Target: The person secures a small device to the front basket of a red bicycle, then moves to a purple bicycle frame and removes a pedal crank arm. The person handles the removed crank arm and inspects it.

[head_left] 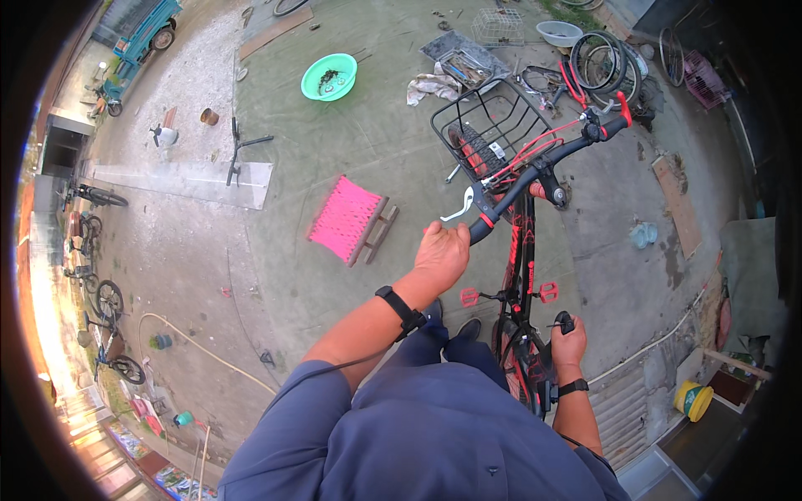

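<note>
A black and red bicycle (520, 259) stands beside me on my right, with a black wire basket (493, 125) at its front. My left hand (445, 252) is closed round the left end of the handlebar (522, 185), next to the white brake lever (460, 205). Near the rear of the bicycle, my right hand (570, 344) is closed on a small black object (565, 321) whose rounded end sticks out past the fingers; its kind I cannot make out. The saddle is not clearly visible. Red pedals (548, 291) show low on the frame.
A pink woven stool (346, 219) and a green basin (329, 77) stand ahead on the left. Beyond the basket lie a tool tray (464, 65) and loose wheels (598, 63). A loose handlebar (242, 150) and a hose (209, 346) lie left; a yellow bucket (693, 402) stands right.
</note>
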{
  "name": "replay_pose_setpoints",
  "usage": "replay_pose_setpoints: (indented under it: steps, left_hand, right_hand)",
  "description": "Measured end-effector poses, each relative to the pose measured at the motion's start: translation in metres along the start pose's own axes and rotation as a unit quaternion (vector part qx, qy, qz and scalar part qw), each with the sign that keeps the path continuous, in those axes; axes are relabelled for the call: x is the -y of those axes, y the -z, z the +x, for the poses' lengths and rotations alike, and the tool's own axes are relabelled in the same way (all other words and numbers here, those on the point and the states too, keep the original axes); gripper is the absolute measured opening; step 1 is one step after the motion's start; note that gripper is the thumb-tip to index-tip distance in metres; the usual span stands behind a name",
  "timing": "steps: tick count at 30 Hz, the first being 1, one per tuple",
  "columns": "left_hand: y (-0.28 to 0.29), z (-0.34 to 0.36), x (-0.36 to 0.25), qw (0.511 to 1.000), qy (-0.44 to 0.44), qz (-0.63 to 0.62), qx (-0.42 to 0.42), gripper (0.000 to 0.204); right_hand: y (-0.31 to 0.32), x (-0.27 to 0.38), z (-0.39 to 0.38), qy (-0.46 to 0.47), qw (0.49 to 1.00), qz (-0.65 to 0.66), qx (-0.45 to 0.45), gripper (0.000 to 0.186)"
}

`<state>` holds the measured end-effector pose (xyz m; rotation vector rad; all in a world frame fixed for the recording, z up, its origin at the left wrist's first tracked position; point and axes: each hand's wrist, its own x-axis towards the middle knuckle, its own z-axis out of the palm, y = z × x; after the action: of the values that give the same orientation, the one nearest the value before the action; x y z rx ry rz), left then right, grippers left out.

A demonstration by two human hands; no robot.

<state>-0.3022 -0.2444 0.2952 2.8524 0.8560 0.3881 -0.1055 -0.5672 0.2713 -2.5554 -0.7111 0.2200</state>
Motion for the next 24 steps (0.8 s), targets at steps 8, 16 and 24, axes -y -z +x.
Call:
replay_pose_setpoints:
  steps: [8, 16, 24]
  left_hand:
    - [-0.008, 0.011, 0.001, 0.999, 0.023, -0.002, -0.023, 0.006]
    - [-0.006, 0.035, 0.012, 0.998, 0.043, 0.041, -0.014, 0.005]
    - [0.003, 0.060, 0.032, 0.998, 0.044, 0.017, 0.037, 0.010]
  right_hand:
    - [-0.011, 0.017, 0.030, 0.021, 1.000, -0.001, -0.010, 0.029]
    - [-0.013, 0.040, 0.062, 0.044, 0.999, 0.013, 0.001, 0.026]
    - [-0.011, 0.064, 0.081, -0.001, 0.999, -0.036, 0.028, 0.032]
